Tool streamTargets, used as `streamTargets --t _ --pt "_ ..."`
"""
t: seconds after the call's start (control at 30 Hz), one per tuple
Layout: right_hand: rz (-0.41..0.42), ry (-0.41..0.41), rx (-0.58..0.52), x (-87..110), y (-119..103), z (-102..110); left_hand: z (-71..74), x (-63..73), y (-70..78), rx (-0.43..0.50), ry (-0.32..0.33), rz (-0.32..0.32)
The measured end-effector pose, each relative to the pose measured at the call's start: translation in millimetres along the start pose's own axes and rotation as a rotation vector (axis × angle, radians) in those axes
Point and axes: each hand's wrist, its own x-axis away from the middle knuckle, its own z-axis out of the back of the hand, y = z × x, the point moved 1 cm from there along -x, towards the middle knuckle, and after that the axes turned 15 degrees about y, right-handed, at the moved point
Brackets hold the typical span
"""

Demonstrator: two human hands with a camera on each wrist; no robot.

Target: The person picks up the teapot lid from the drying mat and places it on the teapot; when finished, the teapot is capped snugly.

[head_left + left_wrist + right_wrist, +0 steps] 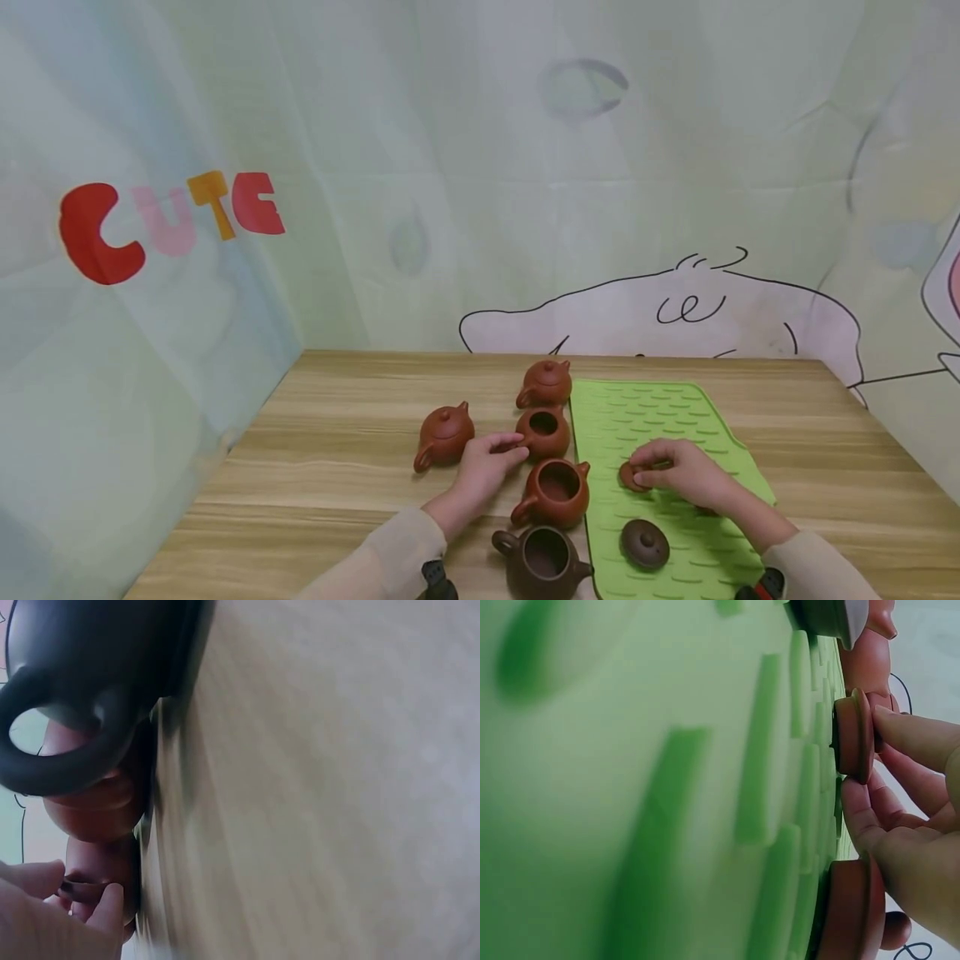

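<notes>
My left hand (pixel 480 473) pinches the handle of a lidless reddish-brown teapot (pixel 553 447). In the left wrist view, thumb and finger meet around that handle (pixel 84 892). Over the green mat (pixel 622 417), my right hand (pixel 688 477) holds a small reddish teapot lid (pixel 632 477) by its knob and edge. The right wrist view shows this lid (pixel 850 735) close against the mat, with fingertips on it. Another reddish lid (pixel 847 911) sits nearer that camera; in the head view my right forearm mostly covers it. A dark brown lid (pixel 643 546) lies on the mat.
An open reddish teapot (pixel 555 510) and an open dark brown teapot (pixel 536 583) stand nearer me in the same row. At its far end is a lidded teapot (pixel 546 385). Another lidded teapot (pixel 444 440) stands left of the row on the wooden table (pixel 337 433).
</notes>
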Motion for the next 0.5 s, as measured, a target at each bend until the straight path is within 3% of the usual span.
streamTargets --t 0.5 --pt "0.010 0.019 0.017 0.1 -4.7 0.7 0.8 0.9 0.4 0.000 -0.016 -0.003"
